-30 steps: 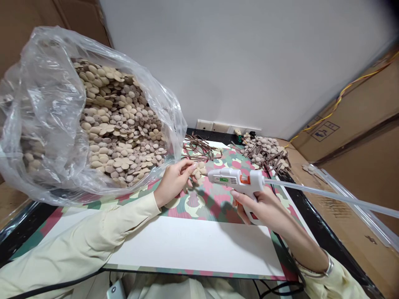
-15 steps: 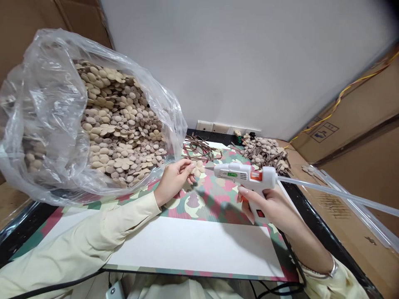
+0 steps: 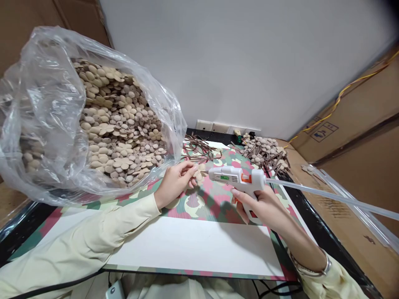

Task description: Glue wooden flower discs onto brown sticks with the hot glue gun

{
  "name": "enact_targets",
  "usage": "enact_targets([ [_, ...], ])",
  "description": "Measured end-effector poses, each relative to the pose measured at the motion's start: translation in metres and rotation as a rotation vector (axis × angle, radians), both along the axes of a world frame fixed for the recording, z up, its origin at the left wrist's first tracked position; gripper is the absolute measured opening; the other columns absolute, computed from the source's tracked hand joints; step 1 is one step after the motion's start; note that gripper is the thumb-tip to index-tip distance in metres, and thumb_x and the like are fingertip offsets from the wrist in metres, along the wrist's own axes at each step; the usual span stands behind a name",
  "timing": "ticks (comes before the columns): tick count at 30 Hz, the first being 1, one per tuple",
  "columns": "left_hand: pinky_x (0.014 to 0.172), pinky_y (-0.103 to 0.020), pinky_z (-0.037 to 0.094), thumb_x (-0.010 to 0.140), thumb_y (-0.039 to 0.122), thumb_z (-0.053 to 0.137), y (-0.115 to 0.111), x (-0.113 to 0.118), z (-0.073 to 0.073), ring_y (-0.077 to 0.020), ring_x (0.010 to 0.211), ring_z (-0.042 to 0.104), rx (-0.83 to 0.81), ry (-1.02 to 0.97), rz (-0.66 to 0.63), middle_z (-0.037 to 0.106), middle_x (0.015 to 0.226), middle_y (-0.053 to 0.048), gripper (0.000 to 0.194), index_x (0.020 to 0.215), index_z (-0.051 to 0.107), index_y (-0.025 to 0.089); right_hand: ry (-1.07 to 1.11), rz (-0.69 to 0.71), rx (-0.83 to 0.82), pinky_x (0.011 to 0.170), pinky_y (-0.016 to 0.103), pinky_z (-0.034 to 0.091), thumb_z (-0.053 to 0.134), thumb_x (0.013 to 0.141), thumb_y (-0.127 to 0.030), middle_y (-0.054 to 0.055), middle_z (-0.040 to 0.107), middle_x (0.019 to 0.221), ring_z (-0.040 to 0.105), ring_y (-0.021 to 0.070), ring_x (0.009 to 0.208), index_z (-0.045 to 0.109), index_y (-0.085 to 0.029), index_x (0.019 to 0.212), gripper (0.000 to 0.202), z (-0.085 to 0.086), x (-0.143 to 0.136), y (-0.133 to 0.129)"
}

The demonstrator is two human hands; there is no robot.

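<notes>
Between the thumb and fingers of my left hand [image 3: 176, 182] is a small beige fabric flower [image 3: 201, 172], held above the camouflage-patterned mat. My right hand [image 3: 260, 203] grips a white hot glue gun [image 3: 232, 175] by its handle, with orange parts at the trigger and top. The gun's nozzle points left and meets the flower, near its middle. A long clear glue stick [image 3: 324, 195] runs out of the back of the gun to the right.
A clear plastic bag [image 3: 56, 83] full of beige and greyish flowers stands at the left. Brown strips [image 3: 199, 149] lie behind my hands, and a pile of stemmed flowers [image 3: 264, 153] sits back right. White paper [image 3: 193, 245] covers the near mat. Spare glue sticks [image 3: 358, 211] lie right.
My right hand has brought the glue gun left, so its nozzle now reaches the flower. The flower in my left hand has shifted slightly right and down.
</notes>
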State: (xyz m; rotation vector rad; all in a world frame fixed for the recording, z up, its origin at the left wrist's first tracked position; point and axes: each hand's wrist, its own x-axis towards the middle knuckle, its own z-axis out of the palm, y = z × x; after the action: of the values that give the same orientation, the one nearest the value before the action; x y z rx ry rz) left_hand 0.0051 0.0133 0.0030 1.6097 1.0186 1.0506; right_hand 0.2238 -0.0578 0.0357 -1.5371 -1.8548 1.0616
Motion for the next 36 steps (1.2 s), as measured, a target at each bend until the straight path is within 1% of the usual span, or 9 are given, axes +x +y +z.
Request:
enact_targets([
  [6,0.050,-0.020,0.048,0.085,0.035,0.050,0.002,-0.001,-0.001,-0.0109,0.052,0.057,-0.002,-0.005,0.003,0.061,0.065,-0.001,0.024,0.089,0.060,0.013,-0.038,-0.005,-0.004,0.053,0.023,0.038,0.038,0.090,-0.045,0.002,0.053,0.046,0.047,0.0097,0.046,0.046,-0.016,0.043,0.055,0.004,-0.001,-0.001],
  [11,0.049,-0.021,0.048,0.084,0.037,0.050,0.005,-0.003,-0.004,-0.0114,0.052,0.056,-0.031,-0.035,-0.002,0.061,0.063,0.000,0.024,0.088,0.059,0.014,-0.027,-0.049,-0.038,0.049,0.023,0.037,0.042,0.089,-0.042,0.002,0.053,0.044,0.047,0.0108,0.045,0.048,-0.017,0.048,0.048,0.008,-0.003,-0.003],
  [16,0.048,-0.020,0.047,0.082,0.039,0.052,0.006,-0.003,-0.002,-0.0109,0.050,0.056,-0.069,-0.070,0.005,0.060,0.062,0.000,0.026,0.087,0.060,0.014,-0.037,-0.062,-0.035,0.048,0.023,0.037,0.043,0.088,-0.040,0.002,0.053,0.044,0.047,0.0114,0.044,0.049,-0.017,0.049,0.045,0.009,-0.004,-0.003],
  [20,0.047,-0.021,0.046,0.081,0.040,0.054,0.006,-0.002,0.000,-0.0110,0.049,0.056,-0.088,-0.085,0.011,0.061,0.061,0.000,0.027,0.086,0.061,0.014,-0.047,-0.048,-0.022,0.051,0.023,0.038,0.043,0.088,-0.039,0.002,0.054,0.045,0.048,0.0114,0.045,0.048,-0.017,0.047,0.047,0.009,-0.003,-0.004],
  [26,0.047,-0.020,0.046,0.081,0.038,0.054,0.006,-0.002,0.001,-0.0097,0.049,0.055,-0.119,-0.109,0.002,0.060,0.061,0.001,0.025,0.084,0.060,0.014,-0.077,-0.044,-0.001,0.052,0.023,0.039,0.039,0.089,-0.044,0.003,0.054,0.044,0.050,0.0118,0.046,0.046,-0.017,0.044,0.053,0.012,-0.004,-0.005],
  [28,0.047,-0.020,0.045,0.080,0.037,0.055,0.005,-0.002,0.003,-0.0098,0.049,0.055,-0.127,-0.124,0.001,0.060,0.061,0.001,0.025,0.084,0.061,0.013,-0.087,-0.037,-0.003,0.053,0.024,0.039,0.038,0.090,-0.044,0.003,0.054,0.045,0.050,0.0119,0.046,0.046,-0.017,0.044,0.053,0.011,-0.004,-0.004],
  [31,0.049,-0.020,0.046,0.081,0.036,0.055,0.004,-0.003,0.007,-0.0098,0.050,0.054,-0.113,-0.146,-0.012,0.060,0.063,0.000,0.024,0.082,0.060,0.013,-0.104,-0.046,0.019,0.053,0.025,0.039,0.039,0.089,-0.043,0.002,0.053,0.044,0.051,0.0124,0.046,0.046,-0.018,0.047,0.050,0.004,0.000,0.001],
  [34,0.051,-0.020,0.046,0.082,0.037,0.053,0.003,-0.005,0.009,-0.0100,0.052,0.055,-0.076,-0.147,-0.040,0.061,0.065,0.000,0.024,0.082,0.060,0.014,-0.160,-0.108,0.093,0.053,0.026,0.038,0.041,0.088,-0.041,0.000,0.052,0.042,0.050,0.0131,0.044,0.044,-0.019,0.049,0.045,-0.004,0.008,0.008],
  [36,0.051,-0.021,0.046,0.082,0.038,0.053,0.004,-0.006,0.007,-0.0101,0.051,0.055,-0.069,-0.136,-0.042,0.061,0.063,0.000,0.025,0.082,0.060,0.014,-0.222,-0.167,0.137,0.050,0.026,0.037,0.041,0.087,-0.042,0.000,0.052,0.044,0.050,0.0137,0.044,0.044,-0.019,0.053,0.041,-0.006,0.013,0.012],
])
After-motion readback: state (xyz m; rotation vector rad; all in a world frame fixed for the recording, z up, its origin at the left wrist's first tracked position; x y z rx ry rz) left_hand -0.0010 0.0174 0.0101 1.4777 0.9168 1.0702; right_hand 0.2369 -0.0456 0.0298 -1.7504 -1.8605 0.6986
